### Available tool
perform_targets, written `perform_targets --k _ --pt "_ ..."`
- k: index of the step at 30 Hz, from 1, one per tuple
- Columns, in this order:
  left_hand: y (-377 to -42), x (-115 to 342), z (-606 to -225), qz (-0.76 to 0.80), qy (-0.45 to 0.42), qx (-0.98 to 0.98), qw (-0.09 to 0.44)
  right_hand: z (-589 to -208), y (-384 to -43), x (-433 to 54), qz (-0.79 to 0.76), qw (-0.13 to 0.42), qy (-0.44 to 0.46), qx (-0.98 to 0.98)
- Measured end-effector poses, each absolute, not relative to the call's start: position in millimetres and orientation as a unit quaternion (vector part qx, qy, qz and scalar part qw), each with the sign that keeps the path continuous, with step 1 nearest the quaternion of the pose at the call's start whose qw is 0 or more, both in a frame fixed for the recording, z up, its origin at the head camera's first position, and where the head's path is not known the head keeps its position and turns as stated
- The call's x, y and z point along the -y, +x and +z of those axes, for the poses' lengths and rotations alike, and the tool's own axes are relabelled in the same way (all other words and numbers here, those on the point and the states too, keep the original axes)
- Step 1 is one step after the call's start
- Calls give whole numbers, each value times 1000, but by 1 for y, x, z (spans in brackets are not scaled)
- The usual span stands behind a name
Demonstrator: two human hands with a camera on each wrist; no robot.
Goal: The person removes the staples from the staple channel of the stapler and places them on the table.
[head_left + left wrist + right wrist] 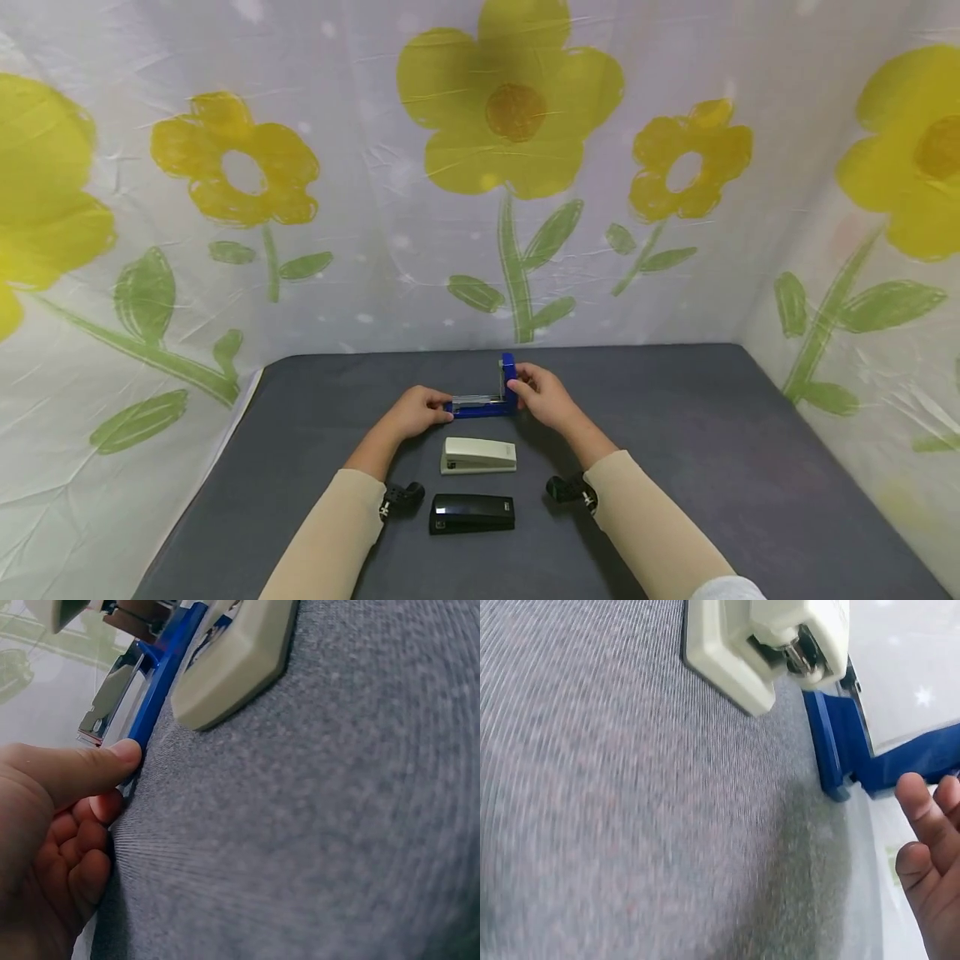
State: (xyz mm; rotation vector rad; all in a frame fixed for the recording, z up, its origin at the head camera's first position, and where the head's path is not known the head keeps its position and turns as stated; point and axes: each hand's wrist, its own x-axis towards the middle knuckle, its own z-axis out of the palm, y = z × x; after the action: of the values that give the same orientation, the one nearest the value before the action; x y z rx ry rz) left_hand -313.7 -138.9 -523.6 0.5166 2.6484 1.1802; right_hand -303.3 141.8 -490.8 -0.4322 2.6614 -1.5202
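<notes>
A blue stapler (480, 410) lies at the far part of the table, its base flat and its top arm (509, 375) standing upright at the right end. The metal staple channel (477, 400) shows bare above the base. My left hand (417, 411) pinches the left end of the base between thumb (126, 751) and fingers. At the right, my right hand (543, 398) has its fingertips (913, 789) right at the edge of the raised arm. These fingers are fairly straight and not curled round it. A cream stapler (478, 456) lies just nearer than the blue one.
Nearest me, between my forearms, lies a black stapler (472, 513). The dark grey tabletop (720, 467) is backed by a white curtain (360, 250) printed with yellow flowers. Black wrist cameras (405, 497) are strapped to both wrists.
</notes>
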Motion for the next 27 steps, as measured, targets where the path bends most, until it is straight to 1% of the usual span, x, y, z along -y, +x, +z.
perform_targets --k 9,16,22,27 --pt "-314 142 -525 392 178 -898 88 -492 -305 -157 -500 37 -155 -851" --pt "-315 142 -523 395 183 -896 90 -493 -304 -169 -526 47 -149 -836" --pt "-314 142 -522 396 181 -896 88 -499 -306 -178 -542 79 -140 -825" --pt "-313 142 -524 396 181 -897 83 -504 -308 -186 -578 118 -141 -795"
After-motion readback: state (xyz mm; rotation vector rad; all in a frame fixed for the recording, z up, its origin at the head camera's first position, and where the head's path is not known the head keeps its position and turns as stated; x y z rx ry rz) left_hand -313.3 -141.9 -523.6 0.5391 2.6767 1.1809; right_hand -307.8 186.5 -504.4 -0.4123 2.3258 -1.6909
